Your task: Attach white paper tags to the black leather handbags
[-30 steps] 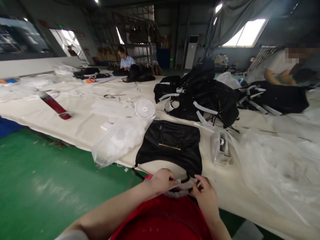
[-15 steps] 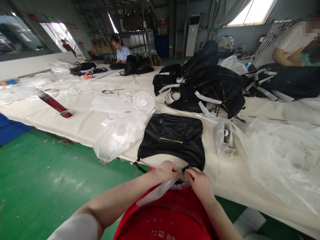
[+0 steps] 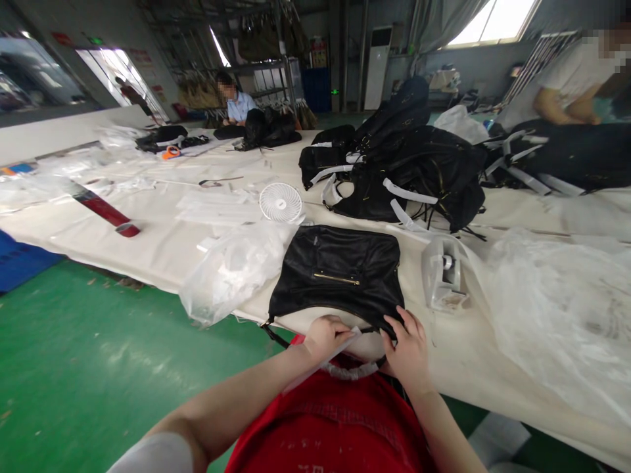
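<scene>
A black handbag [image 3: 340, 259] with a gold zip lies flat on the table in front of me, its strap end toward my body. My left hand [image 3: 328, 336] pinches a strip of translucent wrapping [image 3: 315, 369] just below the bag's curved edge. My right hand [image 3: 407, 341] rests with fingers apart on the bag's near right corner. A wrapped strap [image 3: 352, 373] curves across the front of my red apron [image 3: 325, 420]. Part of the strap near my right hand is hidden.
A tape dispenser [image 3: 445, 276] stands right of the bag. Clear plastic bags [image 3: 231, 272] lie to the left, with more plastic at right. A white fan [image 3: 280, 202] and piled black bags [image 3: 409, 164] are behind. Two people work across the table [image 3: 162, 256].
My right hand has let go of the wrapping strip and moved up and right onto the bag's corner, its fingers spreading. My left hand keeps the strip and has shifted slightly left.
</scene>
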`<state>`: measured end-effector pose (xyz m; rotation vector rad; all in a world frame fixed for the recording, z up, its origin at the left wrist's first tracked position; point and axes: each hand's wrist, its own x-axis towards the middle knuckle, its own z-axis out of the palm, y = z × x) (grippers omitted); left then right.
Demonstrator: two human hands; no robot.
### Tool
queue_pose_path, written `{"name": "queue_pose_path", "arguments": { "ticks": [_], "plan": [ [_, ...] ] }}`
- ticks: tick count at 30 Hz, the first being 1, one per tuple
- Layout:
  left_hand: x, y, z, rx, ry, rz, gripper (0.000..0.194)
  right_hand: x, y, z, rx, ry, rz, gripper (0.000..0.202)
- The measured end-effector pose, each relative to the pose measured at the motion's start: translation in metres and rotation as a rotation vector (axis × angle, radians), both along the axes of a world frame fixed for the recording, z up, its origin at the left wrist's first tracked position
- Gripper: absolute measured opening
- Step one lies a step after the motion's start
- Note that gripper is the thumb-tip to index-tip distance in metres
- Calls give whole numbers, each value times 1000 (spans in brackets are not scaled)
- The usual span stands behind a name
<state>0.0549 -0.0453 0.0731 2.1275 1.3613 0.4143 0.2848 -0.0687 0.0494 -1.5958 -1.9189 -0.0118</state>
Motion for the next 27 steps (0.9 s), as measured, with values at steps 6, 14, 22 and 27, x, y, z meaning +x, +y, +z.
{"name": "queue_pose_path", "arguments": {
  "ticks": [6, 14, 22, 27],
  "plan": [
    [19, 11, -1, 57, 36, -85, 25, 1, 2, -11, 10, 57, 3, 28],
    [35, 17, 3, 104, 113, -156, 26, 0, 0, -12, -17, 95, -3, 28],
    [35, 6, 4, 83, 227, -207, 29, -1, -1, -14, -23, 123, 0, 27],
    [40, 12, -2, 58, 151, -97, 27, -2, 0, -15, -21, 135, -6, 28]
  ]
}}
